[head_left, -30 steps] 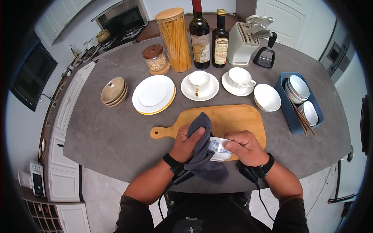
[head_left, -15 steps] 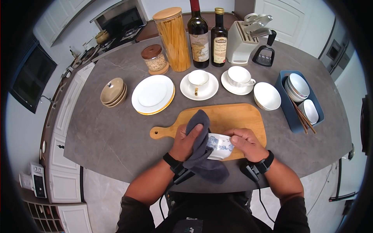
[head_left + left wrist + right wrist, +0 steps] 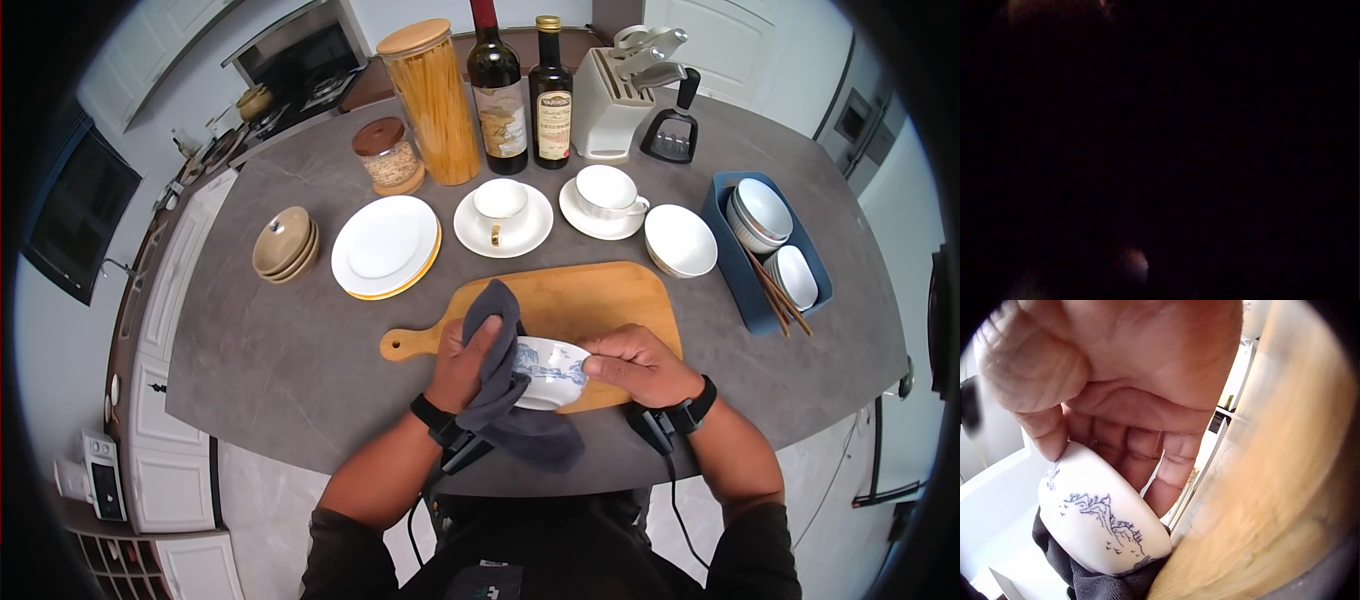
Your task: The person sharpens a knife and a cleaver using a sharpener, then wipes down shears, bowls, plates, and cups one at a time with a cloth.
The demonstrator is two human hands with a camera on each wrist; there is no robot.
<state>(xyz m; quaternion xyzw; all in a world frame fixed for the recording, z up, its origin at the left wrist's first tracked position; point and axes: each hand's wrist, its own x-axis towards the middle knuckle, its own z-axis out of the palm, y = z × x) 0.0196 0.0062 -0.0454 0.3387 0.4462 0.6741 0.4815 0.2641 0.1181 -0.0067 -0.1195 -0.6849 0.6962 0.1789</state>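
A small white bowl [image 3: 548, 374] with a blue landscape pattern is held tilted over the near edge of the wooden cutting board [image 3: 590, 300]. My right hand [image 3: 642, 366] pinches its rim, thumb on the outside and fingers behind, as the right wrist view shows on the bowl [image 3: 1107, 515]. On the other side, my left hand [image 3: 464, 366] grips a dark grey cloth [image 3: 492, 375] against the bowl, the thumb lying over the fabric. The cloth's lower end hangs towards the table edge. Nearly all of the left wrist view is dark, covered up.
Behind the board stand stacked plates [image 3: 385, 245], two cups on saucers [image 3: 503, 240] and a white bowl [image 3: 681, 242]. Brown bowls [image 3: 283, 243] are at left; a blue bin [image 3: 745, 290] with bowls and chopsticks is at right. Jars, bottles [image 3: 497, 110] and a knife block [image 3: 606, 110] line the back.
The bowl has turned and shifted left, so more of its blue pattern shows. The right thumb has moved to the rim's right end. The cloth stays in the left hand.
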